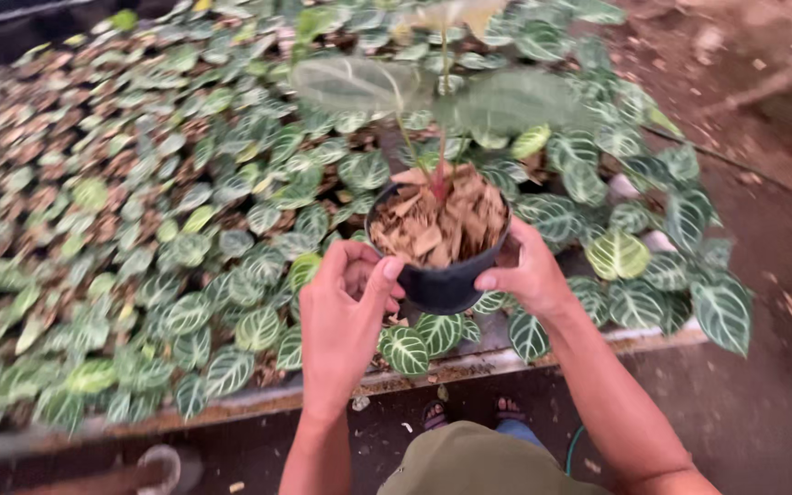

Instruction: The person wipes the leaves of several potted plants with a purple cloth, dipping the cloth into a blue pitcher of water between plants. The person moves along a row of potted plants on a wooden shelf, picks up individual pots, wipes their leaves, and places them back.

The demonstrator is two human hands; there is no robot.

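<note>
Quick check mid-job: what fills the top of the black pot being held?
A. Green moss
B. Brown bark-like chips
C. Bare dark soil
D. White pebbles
B: the black pot, gripped by the right hand with the left hand beside it, is topped with brown chips.

Soft, even daylight with faint shadows; motion blur smears the edges, perhaps the left most.

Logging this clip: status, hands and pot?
Right hand grips black pot at its side. Left hand beside pot, thumb near rim, grip unclear. Pot held above bed of striped-leaf plants. Nothing in the way.
</note>
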